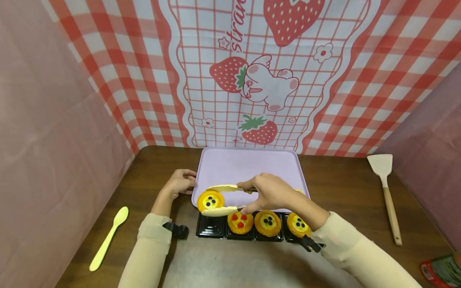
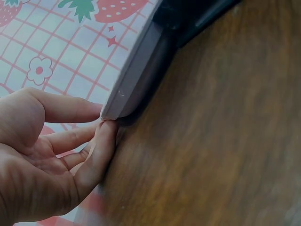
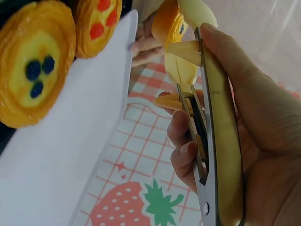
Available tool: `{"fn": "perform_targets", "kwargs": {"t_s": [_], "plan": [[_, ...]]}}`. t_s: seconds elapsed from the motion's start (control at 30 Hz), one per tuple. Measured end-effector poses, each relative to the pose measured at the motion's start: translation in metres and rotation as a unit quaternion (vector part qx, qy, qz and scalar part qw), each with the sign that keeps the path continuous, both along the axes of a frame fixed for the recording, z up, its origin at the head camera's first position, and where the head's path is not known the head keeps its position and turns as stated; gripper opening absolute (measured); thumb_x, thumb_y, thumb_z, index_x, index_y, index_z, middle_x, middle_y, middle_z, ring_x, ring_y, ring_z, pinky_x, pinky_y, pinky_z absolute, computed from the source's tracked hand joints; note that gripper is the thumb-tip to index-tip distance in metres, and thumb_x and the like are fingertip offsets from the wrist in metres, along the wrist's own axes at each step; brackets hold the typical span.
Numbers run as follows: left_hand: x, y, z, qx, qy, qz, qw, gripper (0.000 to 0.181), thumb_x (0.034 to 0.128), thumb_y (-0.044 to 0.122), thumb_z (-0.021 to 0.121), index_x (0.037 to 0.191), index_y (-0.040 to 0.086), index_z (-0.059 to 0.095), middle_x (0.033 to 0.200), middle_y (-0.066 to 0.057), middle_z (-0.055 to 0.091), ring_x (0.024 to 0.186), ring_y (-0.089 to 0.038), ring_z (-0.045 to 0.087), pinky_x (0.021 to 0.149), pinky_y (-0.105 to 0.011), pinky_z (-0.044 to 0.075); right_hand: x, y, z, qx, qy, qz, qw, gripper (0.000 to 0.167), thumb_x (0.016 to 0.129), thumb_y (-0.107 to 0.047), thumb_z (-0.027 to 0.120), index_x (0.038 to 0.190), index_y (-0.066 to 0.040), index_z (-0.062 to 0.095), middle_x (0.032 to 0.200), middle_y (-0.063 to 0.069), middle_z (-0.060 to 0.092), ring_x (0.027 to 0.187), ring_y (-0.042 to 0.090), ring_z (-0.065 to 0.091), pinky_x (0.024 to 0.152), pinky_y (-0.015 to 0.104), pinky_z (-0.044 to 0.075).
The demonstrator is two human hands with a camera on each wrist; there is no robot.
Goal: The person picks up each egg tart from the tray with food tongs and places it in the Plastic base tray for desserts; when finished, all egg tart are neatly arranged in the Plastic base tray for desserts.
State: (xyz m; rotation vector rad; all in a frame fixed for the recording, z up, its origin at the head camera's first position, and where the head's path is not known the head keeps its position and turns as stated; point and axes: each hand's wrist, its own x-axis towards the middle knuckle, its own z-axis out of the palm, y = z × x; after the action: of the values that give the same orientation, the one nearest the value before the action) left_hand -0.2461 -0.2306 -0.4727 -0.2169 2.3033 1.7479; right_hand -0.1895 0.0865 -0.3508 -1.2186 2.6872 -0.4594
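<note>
My right hand [image 1: 271,193] grips pale yellow tongs [image 3: 225,141]. Between the tong tips is a tart with blueberries [image 1: 210,201], above the near left corner of the lilac tray [image 1: 248,162]. At the tray's left edge, my left hand [image 1: 181,182] pinches the rim between thumb and fingers, as the left wrist view shows. Along the tray's near side stand black plastic holders. The leftmost holder [image 1: 210,229] is bare. The others bear a tart with red berries [image 1: 240,223], a blueberry tart [image 1: 267,223] and another blueberry tart [image 1: 298,225], partly behind my right wrist.
A yellow spoon [image 1: 109,239] lies on the wooden table at the left. To the right lies a spatula [image 1: 387,192] with a wooden handle. A red and green can [image 1: 444,272] is cut off at the lower right. A strawberry-print cloth [image 1: 234,100] hangs behind the tray.
</note>
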Motion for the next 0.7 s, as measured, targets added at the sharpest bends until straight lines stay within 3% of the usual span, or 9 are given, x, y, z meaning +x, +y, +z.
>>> {"fn": "perform_targets", "kwargs": {"t_s": [0.13,0.33,0.7], "plan": [[-0.001,0.000,0.001,0.001,-0.001,-0.002,1.0000,0.043,0.0845,-0.006,0.066,0.126,-0.010,0.055,0.097,-0.015,0.059,0.079,-0.021,0.060,0.065,-0.037,0.061,0.008,0.002,-0.001,0.002,-0.003,0.007,1.0000,0.071,0.074,-0.055,0.082,0.130,-0.013,0.067,0.109,-0.001,0.073,0.082,0.008,0.061,0.067,0.028,0.051],[-0.001,-0.002,0.000,-0.002,-0.003,0.000,1.0000,0.043,0.0853,-0.005,0.066,0.127,-0.009,0.055,0.097,-0.015,0.059,0.079,-0.021,0.061,0.066,-0.037,0.061,0.016,0.000,-0.003,0.004,-0.007,0.020,0.9998,0.074,0.075,-0.056,0.081,0.130,-0.011,0.066,0.119,0.000,0.070,0.078,0.007,0.061,0.067,0.030,0.052],[-0.001,-0.001,-0.001,0.004,-0.006,0.001,1.0000,0.043,0.0844,-0.006,0.066,0.126,-0.009,0.055,0.095,-0.014,0.059,0.079,-0.020,0.060,0.066,-0.037,0.060,0.017,-0.007,-0.015,0.026,-0.013,0.014,0.9995,0.071,0.074,-0.055,0.082,0.130,-0.014,0.067,0.114,-0.002,0.071,0.074,0.007,0.059,0.059,0.027,0.048]]}}
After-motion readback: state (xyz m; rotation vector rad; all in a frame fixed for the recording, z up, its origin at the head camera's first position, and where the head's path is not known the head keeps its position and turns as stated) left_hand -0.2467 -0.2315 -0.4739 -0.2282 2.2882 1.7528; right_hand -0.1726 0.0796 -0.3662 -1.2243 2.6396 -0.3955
